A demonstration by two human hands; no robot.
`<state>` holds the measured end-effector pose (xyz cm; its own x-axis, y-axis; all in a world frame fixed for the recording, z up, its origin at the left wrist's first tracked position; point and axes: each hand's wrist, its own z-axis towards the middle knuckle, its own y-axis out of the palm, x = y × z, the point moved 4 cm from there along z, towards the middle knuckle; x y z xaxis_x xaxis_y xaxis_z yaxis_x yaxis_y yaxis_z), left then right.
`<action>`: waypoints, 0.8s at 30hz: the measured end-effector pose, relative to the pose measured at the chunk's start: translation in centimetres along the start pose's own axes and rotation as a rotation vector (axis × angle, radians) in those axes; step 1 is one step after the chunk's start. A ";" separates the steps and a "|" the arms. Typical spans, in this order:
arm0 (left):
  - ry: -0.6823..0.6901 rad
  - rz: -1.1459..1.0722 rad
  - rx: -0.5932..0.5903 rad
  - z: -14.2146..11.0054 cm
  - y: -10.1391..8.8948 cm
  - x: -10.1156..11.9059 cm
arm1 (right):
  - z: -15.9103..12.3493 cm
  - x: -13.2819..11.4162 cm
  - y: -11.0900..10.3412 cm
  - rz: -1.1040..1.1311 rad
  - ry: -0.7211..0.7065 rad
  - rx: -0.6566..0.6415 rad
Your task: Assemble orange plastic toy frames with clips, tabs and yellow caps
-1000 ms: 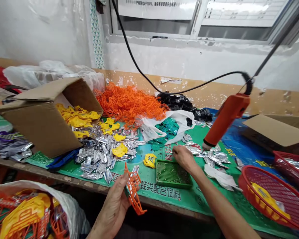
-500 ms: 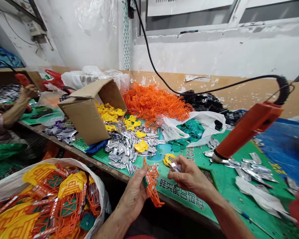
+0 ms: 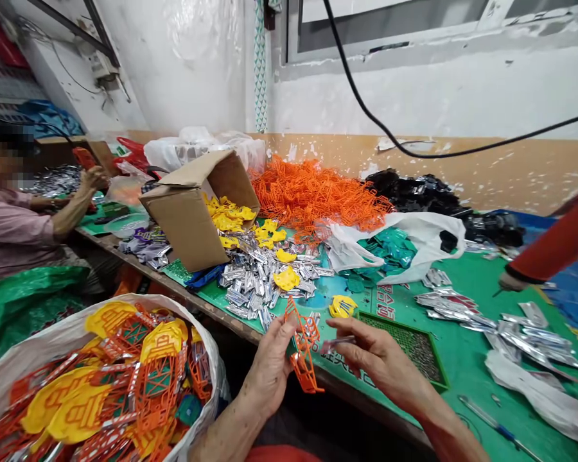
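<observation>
Near the front edge of the table, my left hand (image 3: 270,372) is closed round an orange plastic lattice frame (image 3: 304,353), held tilted. My right hand (image 3: 380,362), just to its right, pinches a small shiny silver piece (image 3: 338,344), blurred, between thumb and fingers. The silver piece points toward the orange frame but is apart from it. Behind my right hand lies a yellow plastic part (image 3: 343,306) with dark slots. A green tray (image 3: 399,330) of small dark metal bits, probably screws, sits beside that hand.
Silver pieces (image 3: 255,279) spread beside a tipped cardboard box (image 3: 185,218) of yellow parts. Orange frames (image 3: 318,192) are heaped behind. An orange electric screwdriver (image 3: 553,237) hangs at right. A white sack (image 3: 216,359) of assembled pieces stands at left. A co-worker (image 3: 19,218) sits farther left.
The view has shifted left, so the table appears farther right. The hanging screwdriver has swung right, its tip now off the silver pieces. The green tray shows more beside my right hand.
</observation>
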<state>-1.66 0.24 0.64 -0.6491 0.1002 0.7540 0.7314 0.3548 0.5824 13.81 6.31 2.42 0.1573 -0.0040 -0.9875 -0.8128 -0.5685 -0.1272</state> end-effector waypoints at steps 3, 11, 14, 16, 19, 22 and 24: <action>0.061 0.063 0.021 0.0 -0.2 0.3 | -0.3 -0.3 0.0 0.169 0.023 0.056; 0.200 0.303 -0.003 -0.2 -0.2 0.4 | -0.6 -1.5 1.7 0.359 0.037 0.004; 0.209 0.368 -0.012 -0.2 -0.5 0.1 | -0.6 -1.4 2.2 0.400 0.056 -0.023; 0.197 0.374 -0.024 -0.1 -0.5 -0.1 | -0.7 -1.1 2.2 0.418 0.071 -0.020; 0.176 0.371 -0.040 0.0 -0.4 -0.3 | -0.6 -0.5 2.2 0.442 0.082 0.004; 0.171 0.363 -0.037 -0.1 0.0 -0.3 | -0.6 0.1 2.1 0.474 0.094 0.049; 0.174 0.341 -0.022 -0.3 0.3 -0.2 | -0.6 0.3 2.0 0.474 0.099 0.074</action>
<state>-1.20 0.02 0.74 -0.3240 0.0489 0.9448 0.9046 0.3083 0.2942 12.55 4.67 1.88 -0.1900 -0.3284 -0.9252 -0.8449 -0.4253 0.3245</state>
